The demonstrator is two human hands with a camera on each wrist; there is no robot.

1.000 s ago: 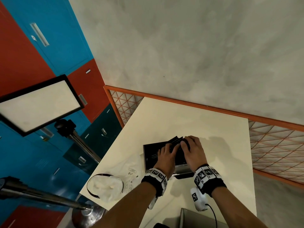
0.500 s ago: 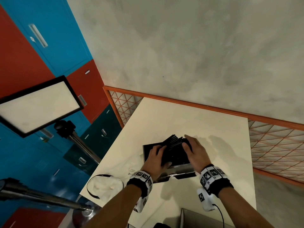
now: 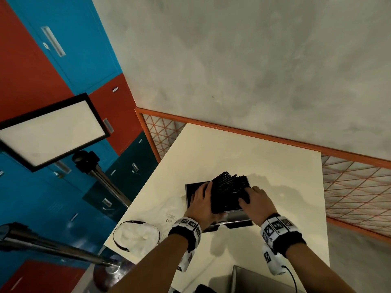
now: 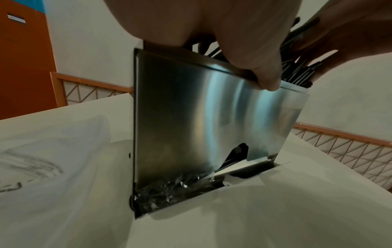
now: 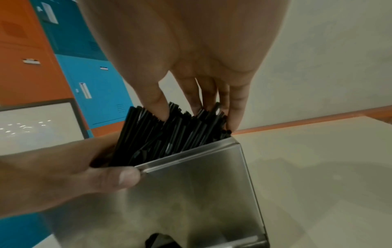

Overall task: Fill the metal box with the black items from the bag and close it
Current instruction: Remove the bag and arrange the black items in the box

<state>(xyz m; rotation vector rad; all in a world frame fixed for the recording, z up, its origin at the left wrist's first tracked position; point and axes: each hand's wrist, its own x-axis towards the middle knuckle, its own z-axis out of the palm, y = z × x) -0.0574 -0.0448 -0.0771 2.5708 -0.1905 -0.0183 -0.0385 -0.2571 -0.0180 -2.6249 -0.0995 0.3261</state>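
Note:
A shiny metal box (image 3: 237, 216) (image 4: 201, 117) (image 5: 201, 184) stands upright on the cream table (image 3: 232, 149). A bundle of thin black straws (image 3: 228, 191) (image 4: 297, 72) (image 5: 169, 134) sticks out of its open top, fanned and leaning left. My left hand (image 3: 201, 201) (image 4: 212, 25) holds the box at its top edge: the thumb (image 5: 106, 176) presses the front wall's rim and the fingers reach in beside the straws. My right hand (image 3: 256, 199) (image 5: 201, 58) is over the bundle's right side, its straight fingertips touching the straw ends.
A clear plastic bag (image 3: 160, 210) (image 4: 53, 151) lies flat left of the box. A white cap-like item with a black band (image 3: 137, 235) sits at the table's near left corner. A grey box (image 3: 254, 280) is at the near edge. A light panel on a stand (image 3: 50, 127) is to the left.
My left hand slid from the top of the straws to the bundle's left side, thumb on the box rim. My right hand shifted right. The straws fan out more.

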